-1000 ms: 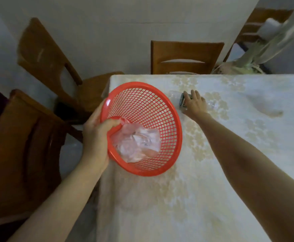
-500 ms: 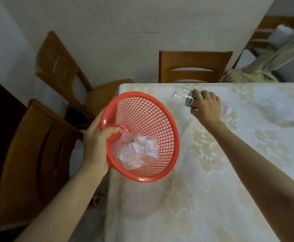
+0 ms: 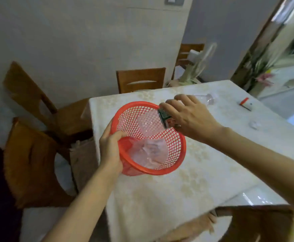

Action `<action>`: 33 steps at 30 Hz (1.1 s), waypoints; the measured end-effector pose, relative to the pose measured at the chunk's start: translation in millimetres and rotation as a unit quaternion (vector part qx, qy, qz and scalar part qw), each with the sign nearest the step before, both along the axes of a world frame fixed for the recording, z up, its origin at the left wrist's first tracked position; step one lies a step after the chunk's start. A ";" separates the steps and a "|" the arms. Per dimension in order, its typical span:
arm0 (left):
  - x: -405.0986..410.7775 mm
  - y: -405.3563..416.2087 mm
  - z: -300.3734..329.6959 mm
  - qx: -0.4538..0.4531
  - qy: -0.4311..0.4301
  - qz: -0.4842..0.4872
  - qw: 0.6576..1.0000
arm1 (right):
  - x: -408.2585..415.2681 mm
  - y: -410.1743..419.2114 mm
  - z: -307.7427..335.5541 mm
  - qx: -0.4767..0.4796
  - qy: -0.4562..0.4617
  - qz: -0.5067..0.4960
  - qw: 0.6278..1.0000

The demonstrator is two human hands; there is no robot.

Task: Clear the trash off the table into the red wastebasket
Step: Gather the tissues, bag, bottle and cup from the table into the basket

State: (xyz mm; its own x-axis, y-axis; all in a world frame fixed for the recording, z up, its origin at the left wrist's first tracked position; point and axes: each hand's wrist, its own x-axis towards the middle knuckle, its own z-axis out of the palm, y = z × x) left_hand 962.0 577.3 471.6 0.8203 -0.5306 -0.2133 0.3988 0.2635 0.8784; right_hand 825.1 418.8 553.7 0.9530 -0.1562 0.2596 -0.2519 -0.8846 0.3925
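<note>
My left hand [image 3: 111, 151] grips the near rim of the red mesh wastebasket [image 3: 175, 155], holding it tilted over the table's left edge. Crumpled clear plastic [image 3: 151, 151] lies inside it. My right hand [image 3: 189, 117] holds a clear plastic bottle [image 3: 148, 124] with a dark green label. The bottle's front end reaches over the basket's far rim into the opening, and its other end sticks out past my fingers.
On the table [image 3: 186, 186] with its pale flowered cloth lie a small white and red item [image 3: 245, 103] and a crumpled clear piece [image 3: 255, 124] at the right. Wooden chairs [image 3: 141, 80] stand at the far side and at the left [image 3: 31, 163].
My right hand lifted the bottle off the table and carried it left and nearer, into the basket's mouth. The view swung right, showing more of the table.
</note>
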 end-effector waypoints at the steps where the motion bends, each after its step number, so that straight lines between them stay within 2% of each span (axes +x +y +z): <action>1: -16.2 5.3 3.0 -0.002 0.007 -0.024 1.000 | -22.7 14.8 3.7 -0.006 0.013 -0.014 1.000; 4: -70.4 16.3 9.8 0.001 0.019 -0.082 0.996 | -92.2 52.2 6.1 -0.033 0.047 -0.048 0.997; 9: -176.3 11.9 21.8 -0.023 0.029 -0.177 0.984 | -202.5 78.4 -1.6 -0.060 0.047 -0.100 0.992; 14: -279.7 -34.1 22.9 -0.033 0.047 -0.240 0.969 | -298.8 54.3 -1.2 -0.053 0.040 -0.179 0.982; 18: -363.4 -81.4 14.5 -0.044 0.102 -0.255 0.961 | -383.2 16.1 1.4 -0.039 0.051 -0.190 0.980; 22: -426.1 -121.5 4.5 -0.035 0.142 -0.242 0.959 | -460.6 -20.9 -4.2 0.029 0.026 -0.197 0.980; 25: -455.3 -147.8 -3.2 -0.026 0.138 -0.202 0.969 | -504.1 -58.7 -17.5 0.047 0.006 -0.179 0.983; 29: -454.8 -182.6 -19.9 -0.019 0.108 -0.137 0.984 | -530.0 -126.9 -37.9 0.075 -0.034 -0.175 0.981; 33: -432.1 -218.6 -27.3 -0.018 0.083 -0.072 0.994 | -522.2 -201.7 -61.3 0.120 -0.093 -0.174 0.973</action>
State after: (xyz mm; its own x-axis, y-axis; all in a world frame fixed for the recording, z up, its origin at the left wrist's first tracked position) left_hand 529.9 358.7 444.3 0.6905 -0.6496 -0.3182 0.5738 0.2241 0.7877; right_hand 302.9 217.2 492.4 0.7712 -0.5387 0.3391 -0.5998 -0.7935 0.1033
